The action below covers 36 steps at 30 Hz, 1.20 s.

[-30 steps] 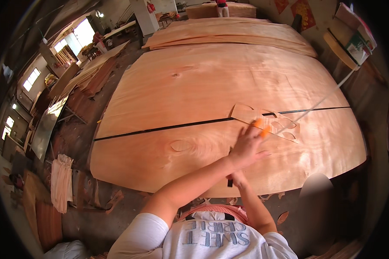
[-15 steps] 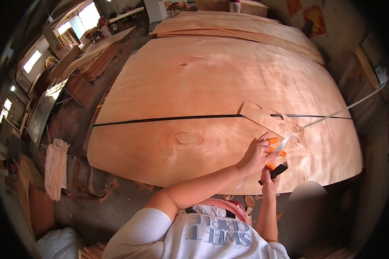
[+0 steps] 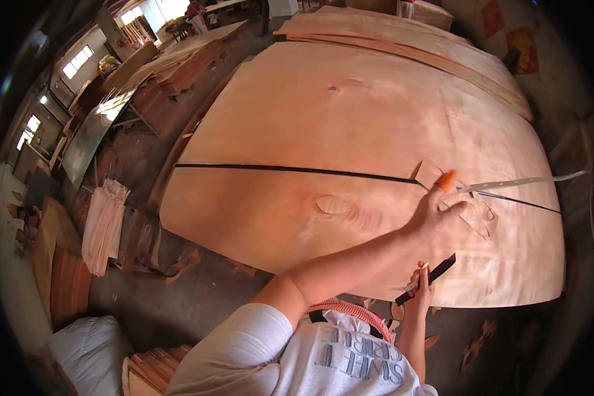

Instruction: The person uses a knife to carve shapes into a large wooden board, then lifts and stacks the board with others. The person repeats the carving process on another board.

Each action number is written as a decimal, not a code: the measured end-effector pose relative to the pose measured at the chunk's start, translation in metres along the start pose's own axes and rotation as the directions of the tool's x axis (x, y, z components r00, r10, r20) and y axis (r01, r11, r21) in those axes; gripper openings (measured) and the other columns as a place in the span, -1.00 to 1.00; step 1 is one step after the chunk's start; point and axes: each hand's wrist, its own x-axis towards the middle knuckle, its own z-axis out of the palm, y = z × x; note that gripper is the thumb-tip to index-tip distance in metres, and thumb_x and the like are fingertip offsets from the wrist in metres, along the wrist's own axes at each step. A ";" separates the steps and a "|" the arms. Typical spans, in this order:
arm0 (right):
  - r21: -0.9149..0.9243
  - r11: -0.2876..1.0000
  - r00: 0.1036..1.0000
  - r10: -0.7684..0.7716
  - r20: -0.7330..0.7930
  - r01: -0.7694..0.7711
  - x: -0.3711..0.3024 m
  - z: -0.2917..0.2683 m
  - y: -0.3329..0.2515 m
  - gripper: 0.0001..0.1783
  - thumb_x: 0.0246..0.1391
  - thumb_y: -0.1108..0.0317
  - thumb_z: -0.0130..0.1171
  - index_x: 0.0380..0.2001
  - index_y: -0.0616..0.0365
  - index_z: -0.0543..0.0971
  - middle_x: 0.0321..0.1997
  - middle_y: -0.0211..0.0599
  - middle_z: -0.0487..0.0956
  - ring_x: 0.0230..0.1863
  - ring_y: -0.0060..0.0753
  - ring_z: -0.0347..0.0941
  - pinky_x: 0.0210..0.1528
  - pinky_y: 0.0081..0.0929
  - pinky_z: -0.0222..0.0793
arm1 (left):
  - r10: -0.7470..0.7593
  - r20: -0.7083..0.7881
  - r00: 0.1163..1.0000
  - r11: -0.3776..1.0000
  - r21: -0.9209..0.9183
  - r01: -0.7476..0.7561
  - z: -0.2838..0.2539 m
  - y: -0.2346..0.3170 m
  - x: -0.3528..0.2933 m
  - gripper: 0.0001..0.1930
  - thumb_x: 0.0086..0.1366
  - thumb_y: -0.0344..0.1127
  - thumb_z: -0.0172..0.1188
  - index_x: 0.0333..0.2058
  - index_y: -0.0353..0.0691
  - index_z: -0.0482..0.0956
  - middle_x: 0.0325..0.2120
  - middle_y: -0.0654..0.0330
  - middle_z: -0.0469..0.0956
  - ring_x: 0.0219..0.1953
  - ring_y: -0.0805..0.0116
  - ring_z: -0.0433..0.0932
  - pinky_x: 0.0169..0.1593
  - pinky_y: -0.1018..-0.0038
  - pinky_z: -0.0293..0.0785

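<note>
Two bare hands at work over a broad wood sheet (image 3: 297,125), seen from above. The left hand (image 3: 439,203) reaches across the sheet, an orange fingertip cover (image 3: 447,179) on one of its fingers; these are bent above a thin wood piece with cut-outs (image 3: 475,221), which lies beneath them and extends to their right. A pale strip (image 3: 528,182) runs rightward from just beside the same fingers, its far end beyond the sheet's edge; whether they pinch it or merely pass near it cannot be told. The right hand (image 3: 418,289), nearer the body and below the left, has its fingers clenched around a flat black tool (image 3: 443,266), held slanting, with one end projecting up and to the right of the grip and the other down and to the left. An orange tip shows on this hand also. A narrow black band (image 3: 277,169) crosses the sheet to the left of the left fingers and reappears to their right. An oval mark (image 3: 333,204) in the grain lies left of both hands. Well beyond the fingers, at the sheet's far side, are further wood sheets (image 3: 402,36); far to their left hangs a bundle of pale strips (image 3: 104,228).
</note>
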 end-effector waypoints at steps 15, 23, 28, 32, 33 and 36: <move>-0.772 0.635 0.936 0.248 0.249 0.037 -0.014 0.060 0.089 -0.81 0.02 0.41 0.10 -0.29 0.28 0.42 -0.64 -0.44 0.44 -0.58 -0.69 0.33 -0.50 -0.72 0.24 | -0.333 -0.146 0.932 0.907 0.220 0.359 -0.159 -0.064 -0.190 -0.92 0.09 -0.47 0.12 -0.42 -0.35 0.53 -0.45 0.17 0.50 -0.44 0.41 0.50 -0.36 0.55 0.47; -0.806 0.577 0.757 0.583 0.294 -0.131 -0.002 0.096 0.095 -0.89 0.02 0.44 0.06 -0.44 0.28 0.45 -0.63 -0.46 0.43 -0.57 -0.68 0.33 -0.51 -0.67 0.26 | -0.118 -0.011 0.993 0.381 0.923 0.055 -0.285 -0.115 -0.225 -0.51 0.01 -0.14 0.17 -0.12 -0.35 0.40 -0.09 0.06 0.34 -0.03 0.13 0.32 0.02 0.32 0.26; -0.775 0.581 0.679 0.675 0.290 -0.247 0.007 0.103 0.065 -0.83 0.00 0.34 0.12 -0.45 0.25 0.47 -0.63 -0.45 0.44 -0.60 -0.67 0.33 -0.55 -0.69 0.21 | -0.251 0.096 0.963 0.233 0.972 -0.036 -0.335 -0.152 -0.224 -0.33 -0.01 0.01 0.15 -0.04 -0.42 0.31 0.08 0.02 0.15 0.20 0.15 0.01 0.22 0.25 -0.09; -0.682 0.631 0.640 0.705 0.305 -0.370 0.015 0.092 0.072 -0.78 -0.03 0.26 0.15 -0.45 0.22 0.48 -0.67 -0.49 0.40 -0.68 -0.70 0.27 -0.63 -0.73 0.11 | -0.262 0.131 0.956 0.273 0.960 -0.057 -0.343 -0.163 -0.227 -0.32 -0.02 0.01 0.15 -0.02 -0.40 0.29 0.11 0.02 0.12 0.21 0.16 0.00 0.24 0.25 -0.12; -0.661 0.645 0.635 0.704 0.319 -0.384 0.019 0.094 0.080 -0.78 -0.03 0.26 0.15 -0.45 0.22 0.48 -0.68 -0.50 0.39 -0.68 -0.71 0.26 -0.64 -0.74 0.10 | -0.260 0.128 0.957 0.271 0.961 -0.055 -0.344 -0.163 -0.227 -0.32 -0.02 0.01 0.15 -0.03 -0.40 0.30 0.12 0.02 0.12 0.21 0.16 0.00 0.24 0.25 -0.12; -0.728 0.548 0.603 0.763 0.233 -0.412 0.042 0.110 0.131 -0.80 0.01 0.28 0.09 -0.41 0.21 0.46 -0.71 -0.55 0.33 -0.72 -0.75 0.17 -0.68 -0.77 0.02 | -0.270 0.128 0.954 0.269 0.962 -0.053 -0.345 -0.167 -0.228 -0.28 -0.04 -0.04 0.16 0.03 -0.38 0.22 0.11 0.01 0.11 0.20 0.13 0.03 0.23 0.23 -0.08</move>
